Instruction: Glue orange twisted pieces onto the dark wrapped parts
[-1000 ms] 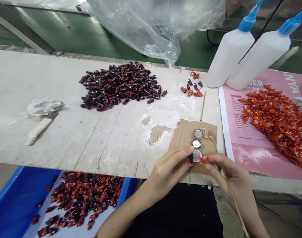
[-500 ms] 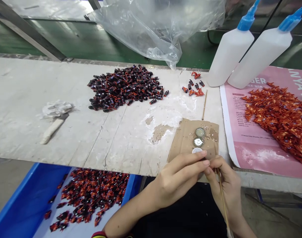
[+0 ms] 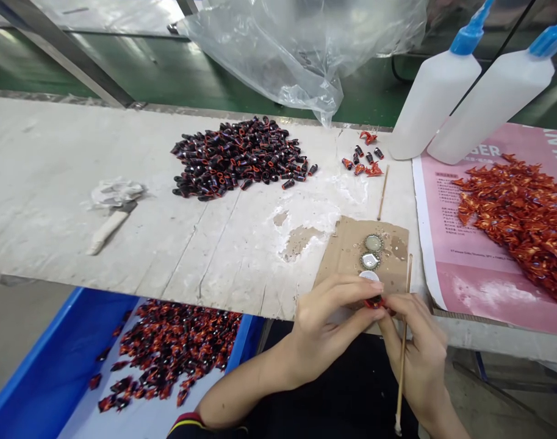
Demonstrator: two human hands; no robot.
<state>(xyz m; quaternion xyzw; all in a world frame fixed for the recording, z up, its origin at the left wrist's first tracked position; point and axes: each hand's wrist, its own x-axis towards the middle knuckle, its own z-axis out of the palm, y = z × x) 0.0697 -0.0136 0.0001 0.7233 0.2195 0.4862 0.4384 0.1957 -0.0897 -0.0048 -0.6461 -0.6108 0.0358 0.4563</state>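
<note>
Between the fingertips of my left hand (image 3: 328,332) is a small red-and-black piece (image 3: 374,301), held just over the near edge of the cardboard (image 3: 342,250). My right hand (image 3: 418,350) touches the same piece with its fingertips and also holds a thin wooden stick (image 3: 403,341), which runs lengthwise through its fingers. Bottle caps (image 3: 370,261) and a white round cap (image 3: 368,276) lie on the cardboard beyond my hands. Another stick (image 3: 383,192) rests behind it.
Black parts (image 3: 246,158) are heaped mid-table; orange parts (image 3: 516,219) lie on pink paper (image 3: 447,256). Two white bottles (image 3: 436,100) stand behind. A white-smeared tool (image 3: 108,231) lies left. Below, a blue bin (image 3: 44,360) holds red-and-black pieces. Clear plastic (image 3: 278,55) hangs behind.
The red-and-black piece now shows between my fingertips. The stick in my right hand has turned more upright, its upper end now above the hand. The whole view has shifted slightly.
</note>
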